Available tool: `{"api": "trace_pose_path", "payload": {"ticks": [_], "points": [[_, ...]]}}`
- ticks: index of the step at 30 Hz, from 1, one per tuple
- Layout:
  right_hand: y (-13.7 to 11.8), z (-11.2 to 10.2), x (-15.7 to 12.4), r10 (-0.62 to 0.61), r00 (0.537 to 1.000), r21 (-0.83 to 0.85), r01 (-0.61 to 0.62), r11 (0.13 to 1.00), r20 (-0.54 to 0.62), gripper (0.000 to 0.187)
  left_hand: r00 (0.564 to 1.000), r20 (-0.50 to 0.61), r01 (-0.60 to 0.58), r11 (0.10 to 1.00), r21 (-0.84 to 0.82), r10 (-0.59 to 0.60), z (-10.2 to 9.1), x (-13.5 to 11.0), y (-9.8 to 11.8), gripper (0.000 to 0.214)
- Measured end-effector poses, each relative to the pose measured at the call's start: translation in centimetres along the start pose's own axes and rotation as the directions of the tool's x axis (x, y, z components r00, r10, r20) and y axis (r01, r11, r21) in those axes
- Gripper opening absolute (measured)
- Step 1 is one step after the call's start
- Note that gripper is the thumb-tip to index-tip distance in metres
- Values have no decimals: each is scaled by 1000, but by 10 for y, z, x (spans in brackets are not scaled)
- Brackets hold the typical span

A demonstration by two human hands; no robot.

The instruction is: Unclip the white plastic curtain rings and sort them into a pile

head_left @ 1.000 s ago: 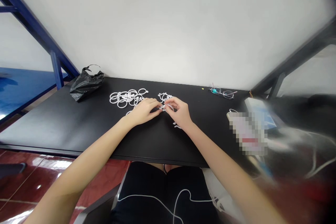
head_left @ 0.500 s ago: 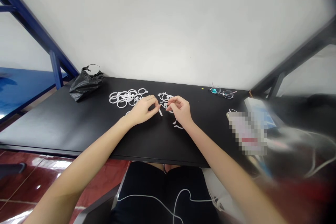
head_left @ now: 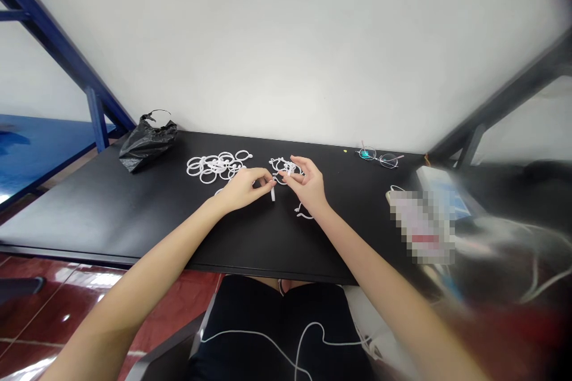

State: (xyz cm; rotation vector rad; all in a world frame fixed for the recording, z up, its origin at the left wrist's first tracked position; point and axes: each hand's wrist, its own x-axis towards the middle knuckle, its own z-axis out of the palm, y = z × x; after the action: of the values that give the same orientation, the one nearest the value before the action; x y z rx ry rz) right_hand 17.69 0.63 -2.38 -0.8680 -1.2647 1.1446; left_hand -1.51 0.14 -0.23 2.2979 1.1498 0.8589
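You are working at the black table (head_left: 134, 214), and the heap of white rings (head_left: 217, 166) lying on it is serving here as the mark for everything else. Just to the right of that heap your left hand (head_left: 243, 189) is resting on the tabletop, its thumb and forefinger pressing together on a small white stick (head_left: 272, 193), which is hanging down from the fingertips towards the table. Further right of the heap your right hand (head_left: 307, 187) is hovering over a smaller cluster of white pieces (head_left: 280, 164). Its thumb and forefinger are drawing together and seem to be pinching a tiny white piece (head_left: 288, 171), though it is too small to be sure, while the other fingers are fanning out above. The two hands are sitting close to each other without touching. A loose white loop (head_left: 302, 213) is lying by your right wrist, right of the heap and nearer to you. A crumpled black bag (head_left: 145, 141) is sitting to the left of the heap, and a pair of glasses (head_left: 379, 158) is lying well to its right, near the wall.
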Motion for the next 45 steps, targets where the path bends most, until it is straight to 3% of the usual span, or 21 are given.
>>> {"api": "trace_pose_path", "payload": {"ticks": [25, 33, 40, 45], "points": [[0, -1, 1, 86, 996, 46, -87, 995, 21, 47, 997, -72, -13, 1000, 25, 15, 0, 2, -10, 26], [-1, 3, -3, 109, 993, -9, -109, 994, 47, 39, 999, -10, 38, 996, -80, -39, 0, 1, -5, 18], [-2, 6, -5, 65, 998, -18, -65, 998, 15, 37, 995, 86, 49, 998, 27, -51, 3, 0, -9, 17], [2, 4, -4, 82, 996, 20, -83, 996, 24, 39, 999, 47, -30, 995, 90, 25, 6, 1, -13, 15]]}}
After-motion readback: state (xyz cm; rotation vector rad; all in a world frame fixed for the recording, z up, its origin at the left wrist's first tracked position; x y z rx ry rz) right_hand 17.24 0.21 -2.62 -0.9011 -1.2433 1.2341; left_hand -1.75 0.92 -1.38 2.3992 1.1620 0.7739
